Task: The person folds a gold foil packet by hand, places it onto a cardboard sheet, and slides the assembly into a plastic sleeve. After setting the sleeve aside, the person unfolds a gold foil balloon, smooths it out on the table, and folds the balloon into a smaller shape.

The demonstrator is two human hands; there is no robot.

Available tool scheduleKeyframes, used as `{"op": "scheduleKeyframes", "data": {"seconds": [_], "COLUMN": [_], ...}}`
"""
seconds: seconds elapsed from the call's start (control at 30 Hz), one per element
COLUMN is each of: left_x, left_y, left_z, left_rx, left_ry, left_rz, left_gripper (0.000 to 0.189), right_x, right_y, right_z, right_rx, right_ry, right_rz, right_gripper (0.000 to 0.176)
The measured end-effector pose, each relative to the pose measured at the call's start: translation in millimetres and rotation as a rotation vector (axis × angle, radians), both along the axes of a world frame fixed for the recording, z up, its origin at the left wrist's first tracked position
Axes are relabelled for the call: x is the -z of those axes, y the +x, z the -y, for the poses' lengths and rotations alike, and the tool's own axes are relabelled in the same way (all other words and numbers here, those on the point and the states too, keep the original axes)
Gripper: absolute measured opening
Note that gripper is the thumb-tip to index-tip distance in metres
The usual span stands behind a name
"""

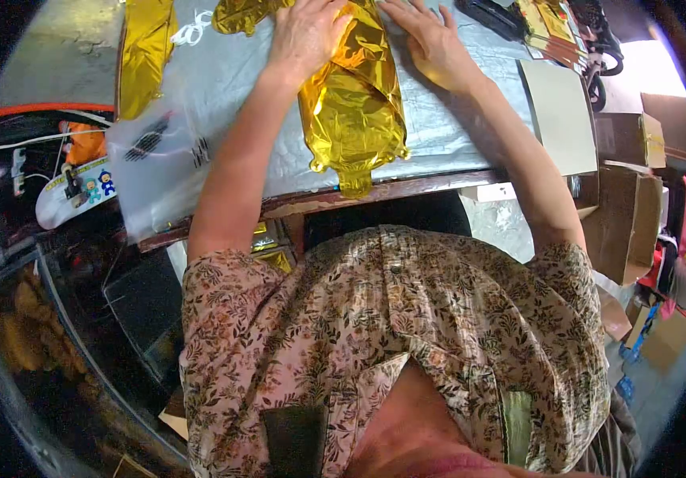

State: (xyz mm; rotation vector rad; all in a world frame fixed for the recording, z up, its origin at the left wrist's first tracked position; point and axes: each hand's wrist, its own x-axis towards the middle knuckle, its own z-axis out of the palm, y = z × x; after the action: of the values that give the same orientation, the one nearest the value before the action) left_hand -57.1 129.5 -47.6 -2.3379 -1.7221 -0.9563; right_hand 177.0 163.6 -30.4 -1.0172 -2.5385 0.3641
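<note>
A shiny gold foil piece (355,119) lies flat on the covered table (263,151), its narrow tab reaching over the near edge. My left hand (308,36) rests on the foil's upper left side, fingers toward the top edge of the view. Just right of the foil, my right hand (430,48) lies palm down with its fingers apart and nothing in it. More gold foil (241,14) sits beyond my left hand, and a long gold strip (143,60) lies at the table's left.
A clear plastic bag (155,171) hangs over the left table edge near a skateboard (80,195). At right are a pale board (560,115), a black object (490,17) and cardboard boxes (618,215). White string (191,28) lies at upper left.
</note>
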Motion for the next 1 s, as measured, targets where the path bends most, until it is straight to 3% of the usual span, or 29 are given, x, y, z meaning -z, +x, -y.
{"op": "scheduleKeyframes", "data": {"seconds": [0.17, 0.23, 0.4, 0.47, 0.5, 0.57, 0.67, 0.77, 0.8, 0.83, 0.9, 1.0], "left_x": [9, 18, -16, -10, -13, -23, -15, -23, -11, -1, -15, -19], "left_y": [-4, -9, 11, 4, 7, 15, 12, 19, 8, 4, 11, 11], "left_z": [-9, -19, 4, 2, 3, 6, 5, 0, 5, -1, 5, 5], "left_rx": [0.022, -0.052, -0.007, 0.270, 0.271, 0.022, 0.026, -0.081, 0.228, 0.229, 0.002, 0.016], "left_ry": [0.047, -0.170, -0.124, 0.001, 0.001, -0.167, -0.101, -0.263, 0.160, 0.167, -0.096, -0.148], "left_rz": [-0.015, -0.245, -0.220, 0.099, 0.099, -0.265, -0.246, -0.423, 0.031, 0.029, -0.284, -0.268], "left_gripper": [0.033, 0.038, 0.040, 0.048, 0.048, 0.049, 0.049, 0.048, 0.047, 0.047, 0.048, 0.049], "right_x": [-10, -7, -5, -3, -4, -7, 11, 0, -3, -4, -3, -2], "right_y": [16, 20, 23, 23, 24, 25, 30, 28, 27, 27, 26, 25], "right_z": [25, 32, 35, 37, 39, 43, 48, 69, 76, 80, 89, 93], "right_rx": [-0.044, -0.086, -0.128, -0.142, -0.141, -0.163, -0.182, -0.215, -0.217, -0.215, -0.285, -0.288], "right_ry": [0.044, 0.115, 0.104, 0.183, 0.184, 0.189, 0.414, 0.264, 0.237, 0.244, 0.178, 0.152], "right_rz": [0.062, 0.146, 0.165, 0.198, 0.198, 0.201, 0.270, 0.257, 0.290, 0.289, 0.249, 0.222], "right_gripper": [0.051, 0.048, 0.046, 0.047, 0.047, 0.049, 0.059, 0.062, 0.063, 0.063, 0.063, 0.063]}}
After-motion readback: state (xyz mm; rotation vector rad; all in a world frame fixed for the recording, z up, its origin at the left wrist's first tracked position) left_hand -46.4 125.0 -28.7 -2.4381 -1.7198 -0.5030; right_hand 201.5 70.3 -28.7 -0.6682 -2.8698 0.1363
